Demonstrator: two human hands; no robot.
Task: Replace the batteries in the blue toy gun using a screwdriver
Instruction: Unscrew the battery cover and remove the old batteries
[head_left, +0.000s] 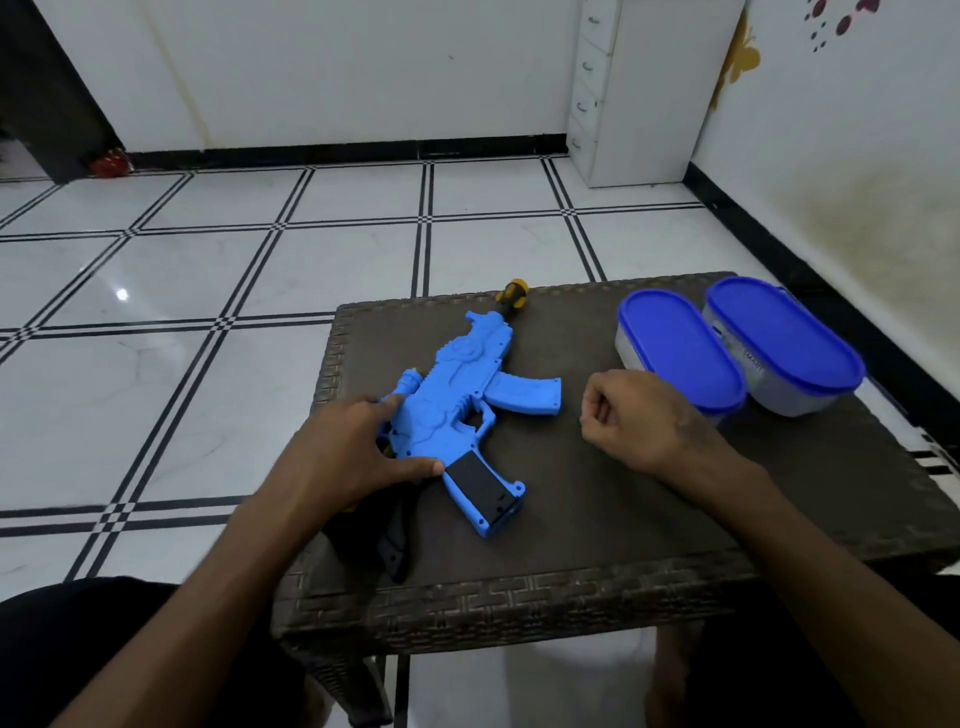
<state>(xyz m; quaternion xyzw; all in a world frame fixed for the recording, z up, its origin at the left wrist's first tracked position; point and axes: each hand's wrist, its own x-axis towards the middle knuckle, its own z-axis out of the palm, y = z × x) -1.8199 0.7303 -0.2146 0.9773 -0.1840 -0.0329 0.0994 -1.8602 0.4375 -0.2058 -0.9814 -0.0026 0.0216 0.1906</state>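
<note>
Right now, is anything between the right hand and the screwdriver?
Partly. The blue toy gun lies between the right hand and the screwdriver, covering its shaft. The handle at the table's far edge is clear.

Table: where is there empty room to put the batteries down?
Bare table lies near the front edge, between the toy gun and the right hand. The far right corner is crowded with two blue-lidded containers.

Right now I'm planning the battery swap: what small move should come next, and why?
Probably reach the curled, empty-looking right hand to the yellow-and-black screwdriver handle beyond the blue plastic toy gun. The left hand already steadies the gun on the brown woven table, and no tool is held.
</note>
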